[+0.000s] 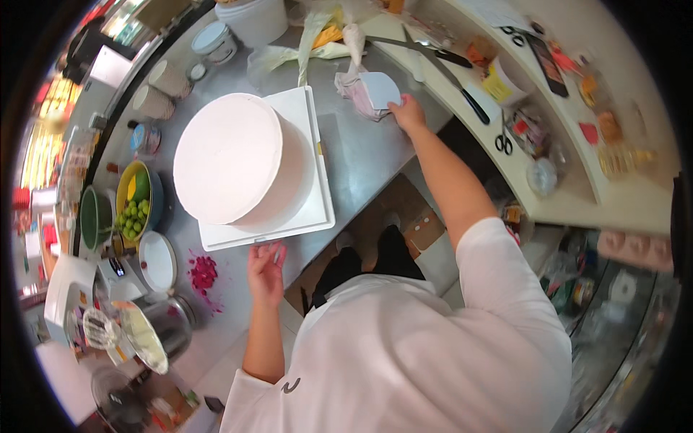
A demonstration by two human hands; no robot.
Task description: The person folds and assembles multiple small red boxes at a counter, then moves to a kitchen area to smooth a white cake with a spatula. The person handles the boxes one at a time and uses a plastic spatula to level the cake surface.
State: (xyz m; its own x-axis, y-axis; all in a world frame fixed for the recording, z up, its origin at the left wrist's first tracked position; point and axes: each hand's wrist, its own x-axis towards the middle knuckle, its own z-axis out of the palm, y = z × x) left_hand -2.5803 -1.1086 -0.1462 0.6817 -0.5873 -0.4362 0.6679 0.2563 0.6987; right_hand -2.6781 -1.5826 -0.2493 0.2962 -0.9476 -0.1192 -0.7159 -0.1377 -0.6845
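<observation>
A large round cake (227,159) with smooth pale pink frosting stands on a square white cake board (317,195) on the metal table. At the board's near edge is my left hand (266,274), its fingers loosely bent and apart with nothing in them; whether they touch the board I cannot tell. Out to the right, my right hand (408,114) grips a pale, flat cake scraper (381,91) by its corner. The scraper lies over a crumpled, pink-stained cloth (352,85), partly covering it.
Piping bags (354,45) lie at the table's back. On the right shelf are long knives (455,79) and scissors (504,143). To the left stand a bowl of green fruit (132,216), a white plate (157,261), chopped magenta pieces (203,273) and a mixing bowl of cream (148,339).
</observation>
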